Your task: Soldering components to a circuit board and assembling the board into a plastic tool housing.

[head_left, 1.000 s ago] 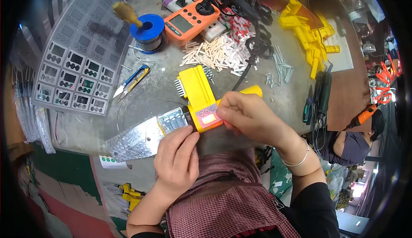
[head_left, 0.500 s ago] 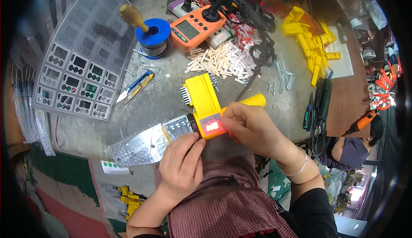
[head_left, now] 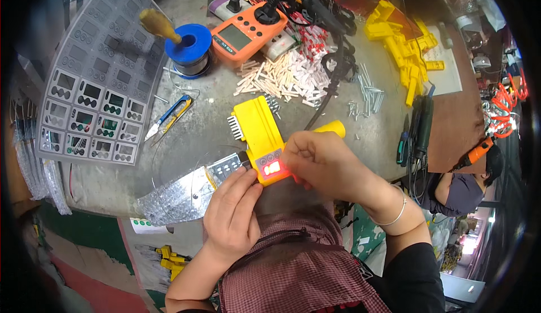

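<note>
1. Worn grey bench; yellow device, display lit red, by the middle of its near edge.
2. Left hand: fingers half-curled at the device's near left corner; grip cannot be told.
3. Right hand: bunched beside the display; grip likewise hidden.
4. Left edge: grey label sheet. Far edge: orange meter.
5. Room: green-and-red floor; another person beyond the right edge.

Left hand: your fingers stretch forward, side by side, back of hand up.
Right hand: you curl its fingers, thumb against index.
Forearms: yours slant inward.
</note>
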Available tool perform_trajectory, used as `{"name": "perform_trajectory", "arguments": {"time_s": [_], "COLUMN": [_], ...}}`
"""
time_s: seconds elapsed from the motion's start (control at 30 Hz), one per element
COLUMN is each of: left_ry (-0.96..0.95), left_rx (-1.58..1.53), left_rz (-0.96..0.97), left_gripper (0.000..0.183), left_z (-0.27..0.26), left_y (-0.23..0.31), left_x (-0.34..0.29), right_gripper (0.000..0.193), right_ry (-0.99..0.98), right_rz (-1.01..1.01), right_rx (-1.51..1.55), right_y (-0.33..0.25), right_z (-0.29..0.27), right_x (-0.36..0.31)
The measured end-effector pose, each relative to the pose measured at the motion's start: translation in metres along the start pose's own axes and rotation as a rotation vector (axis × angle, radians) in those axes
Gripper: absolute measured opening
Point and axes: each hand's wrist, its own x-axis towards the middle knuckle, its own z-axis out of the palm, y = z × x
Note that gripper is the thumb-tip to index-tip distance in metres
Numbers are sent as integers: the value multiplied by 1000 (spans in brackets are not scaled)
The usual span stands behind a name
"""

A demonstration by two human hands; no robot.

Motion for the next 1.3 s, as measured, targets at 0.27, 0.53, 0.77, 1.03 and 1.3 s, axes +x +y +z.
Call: {"name": "perform_trajectory", "arguments": {"time_s": [0.27,0.53,0.77,1.03,1.3], "left_ry": [-15,-8,-19,-22,-41], "left_rx": [39,61,67,77,46], "left_rz": [46,42,35,39,19], "left_gripper": [27,31,33,36,40], "left_z": [-2,-2,-3,-3,-3], "left_y": [-3,-2,1,0,1], "left_x": [4,7,6,5,4], "right_gripper": [20,22,21,21,22], "right_ry": [-122,-160,-159,-154,-225], "right_rz": [190,221,224,208,288], "right_rx": [128,155,133,101,73], "right_y": [-11,-19,-19,-16,-28], "right_z": [-7,-11,-10,-9,-16], "right_x": [4,10,8,6,12]}}
